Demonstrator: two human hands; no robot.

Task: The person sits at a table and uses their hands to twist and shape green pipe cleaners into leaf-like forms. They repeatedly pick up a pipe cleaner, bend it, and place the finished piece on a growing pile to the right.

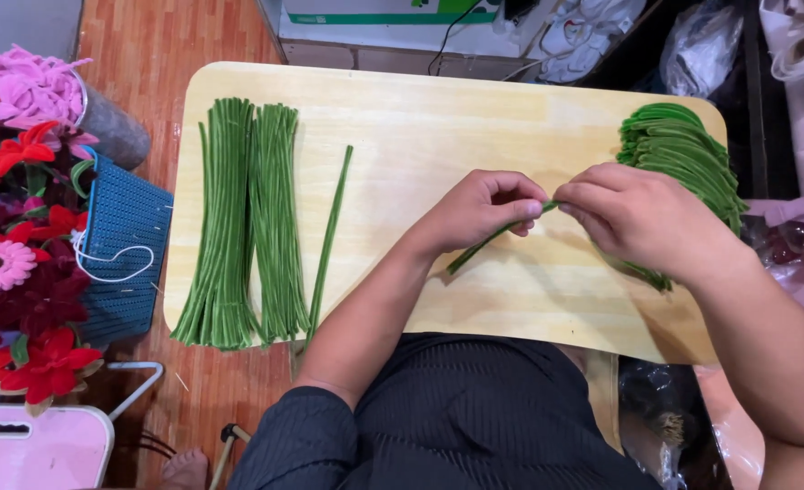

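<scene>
Pinching one green pipe cleaner (493,238) between them, the left hand (479,210) and right hand (638,218) meet fingertip to fingertip over the middle of the wooden board (438,118). Straight green bundles (243,222) lie toward the board's left edge, folded green ones (683,150) at its right corner.

Both forearms reach in from the near side and meet at mid-scene. The left hand (479,210) lies knuckles up, its fingers curled into a pinch toward the right. The right hand (638,218) faces it, knuckles up, fingertips pinched and touching the left's.
</scene>
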